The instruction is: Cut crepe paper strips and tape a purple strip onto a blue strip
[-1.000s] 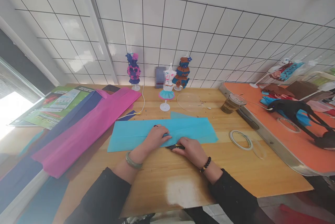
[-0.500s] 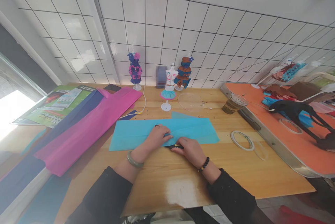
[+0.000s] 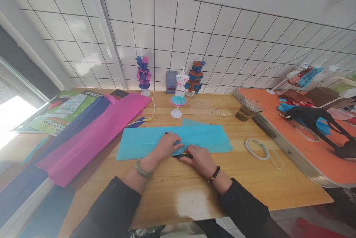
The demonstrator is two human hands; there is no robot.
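Observation:
A turquoise sheet (image 3: 147,139), thin and folded long, lies across the middle of the wooden table. My left hand (image 3: 167,144) rests on it, fingers bent and closed on the fabric-like sheet, with a darker blue fold showing by the thumb. Close beside it, at the sheet's near edge, my right hand (image 3: 198,156) is closed around a slim dark tool (image 3: 182,155) with a yellow mark. Most of that tool is covered by the fingers, and part of it lies against or under the sheet's edge; its kind cannot be made out.
Pink sheets (image 3: 97,139) and navy ones lie at left beside a green printed board (image 3: 59,115). Small dress stands, one with a turquoise skirt (image 3: 178,100), line the wall. A cup (image 3: 248,110) and tape roll (image 3: 257,149) sit right, near an orange-topped table (image 3: 280,134).
My right hand has slid slightly left with the dark tool along the sheet's near edge. My left hand and the turquoise sheet stay where they were.

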